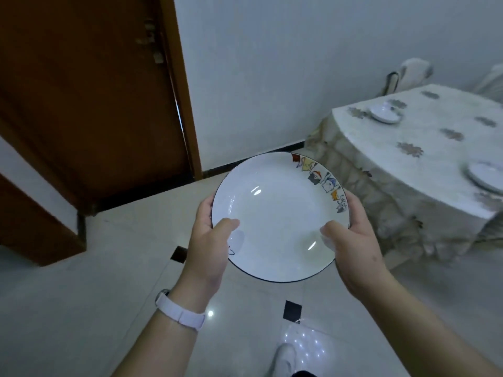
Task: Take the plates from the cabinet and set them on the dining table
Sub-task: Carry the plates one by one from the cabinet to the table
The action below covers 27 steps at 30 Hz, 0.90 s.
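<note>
Hands (208, 248) (353, 240) around white, black-rimmed plate (275, 213)

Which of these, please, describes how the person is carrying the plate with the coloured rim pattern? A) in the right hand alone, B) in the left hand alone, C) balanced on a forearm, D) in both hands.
D: the left hand and the right hand grip opposite edges of the plate, each thumb on its upper face.
</note>
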Motion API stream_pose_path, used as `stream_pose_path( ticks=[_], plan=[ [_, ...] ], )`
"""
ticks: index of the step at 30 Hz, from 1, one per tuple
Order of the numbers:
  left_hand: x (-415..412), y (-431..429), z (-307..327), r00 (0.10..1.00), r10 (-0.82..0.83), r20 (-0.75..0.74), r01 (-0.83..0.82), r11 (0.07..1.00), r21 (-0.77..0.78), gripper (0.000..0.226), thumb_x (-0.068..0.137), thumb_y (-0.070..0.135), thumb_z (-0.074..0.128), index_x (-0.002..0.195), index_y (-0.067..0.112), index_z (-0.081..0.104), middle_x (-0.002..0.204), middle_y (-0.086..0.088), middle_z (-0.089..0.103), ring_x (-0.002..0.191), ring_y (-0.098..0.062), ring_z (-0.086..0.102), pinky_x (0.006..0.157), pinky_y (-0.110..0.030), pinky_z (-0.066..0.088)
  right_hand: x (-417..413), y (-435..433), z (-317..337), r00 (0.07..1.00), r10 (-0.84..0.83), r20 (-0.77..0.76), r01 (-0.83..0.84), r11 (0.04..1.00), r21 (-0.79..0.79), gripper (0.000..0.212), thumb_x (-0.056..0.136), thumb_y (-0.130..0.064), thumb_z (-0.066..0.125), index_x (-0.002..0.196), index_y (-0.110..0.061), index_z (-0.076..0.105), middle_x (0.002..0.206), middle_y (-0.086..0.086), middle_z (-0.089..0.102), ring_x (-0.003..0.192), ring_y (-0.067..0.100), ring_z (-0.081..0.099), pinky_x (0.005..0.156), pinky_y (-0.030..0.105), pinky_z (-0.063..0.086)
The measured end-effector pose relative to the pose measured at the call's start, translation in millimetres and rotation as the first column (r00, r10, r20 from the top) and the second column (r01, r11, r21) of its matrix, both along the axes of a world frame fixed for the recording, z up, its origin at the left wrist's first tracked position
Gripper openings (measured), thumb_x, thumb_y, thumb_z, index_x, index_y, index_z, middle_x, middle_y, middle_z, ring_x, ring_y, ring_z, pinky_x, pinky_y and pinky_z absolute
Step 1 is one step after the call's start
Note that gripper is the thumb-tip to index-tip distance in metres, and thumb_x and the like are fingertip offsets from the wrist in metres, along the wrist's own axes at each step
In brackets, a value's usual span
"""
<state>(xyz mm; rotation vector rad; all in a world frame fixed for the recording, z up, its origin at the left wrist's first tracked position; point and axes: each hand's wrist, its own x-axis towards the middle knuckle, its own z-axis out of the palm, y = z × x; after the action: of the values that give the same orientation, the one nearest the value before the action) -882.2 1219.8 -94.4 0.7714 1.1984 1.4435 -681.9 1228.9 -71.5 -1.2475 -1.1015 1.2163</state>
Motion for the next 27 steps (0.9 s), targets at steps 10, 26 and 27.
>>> stream_pose_path(
  ticks=[10,26,27],
  plan=[
    [79,141,-5,0.983,-0.134,-0.124,0.13,0.991,-0.036,0.046,0.089,-0.003,0.051,0.12,0.03,0.059,0.105,0.009,0.073,0.093,-0.013,0.07,0.065,-0.022,0.054,79,116,-32,0.979,-0.185,-0.081,0.18,0.982,-0.06,0.06,0.066,-0.007,0.048,0.119,-0.032,0.058,0.112,0.007,0.069,0.105,0.038,0.062,0.087,0.053,0.052],
    [203,333,-2,0.973,-0.155,-0.17,0.147,0.987,-0.06,0.045,0.085,0.003,0.056,0.122,0.03,0.06,0.113,0.002,0.072,0.103,-0.023,0.068,0.076,-0.033,0.051,203,305,-22,0.986,-0.161,-0.043,0.158,0.985,-0.068,0.054,0.068,-0.012,0.048,0.107,-0.049,0.058,0.099,-0.016,0.071,0.085,0.005,0.067,0.062,0.02,0.051],
    [205,341,-2,0.973,-0.156,-0.171,0.148,0.987,-0.06,0.045,0.088,0.0,0.054,0.122,0.03,0.06,0.112,0.003,0.072,0.102,-0.022,0.068,0.075,-0.033,0.051,205,312,-21,0.986,-0.162,-0.044,0.159,0.985,-0.068,0.055,0.067,-0.013,0.048,0.108,-0.048,0.058,0.1,-0.016,0.071,0.086,0.005,0.067,0.061,0.019,0.05]
  ],
)
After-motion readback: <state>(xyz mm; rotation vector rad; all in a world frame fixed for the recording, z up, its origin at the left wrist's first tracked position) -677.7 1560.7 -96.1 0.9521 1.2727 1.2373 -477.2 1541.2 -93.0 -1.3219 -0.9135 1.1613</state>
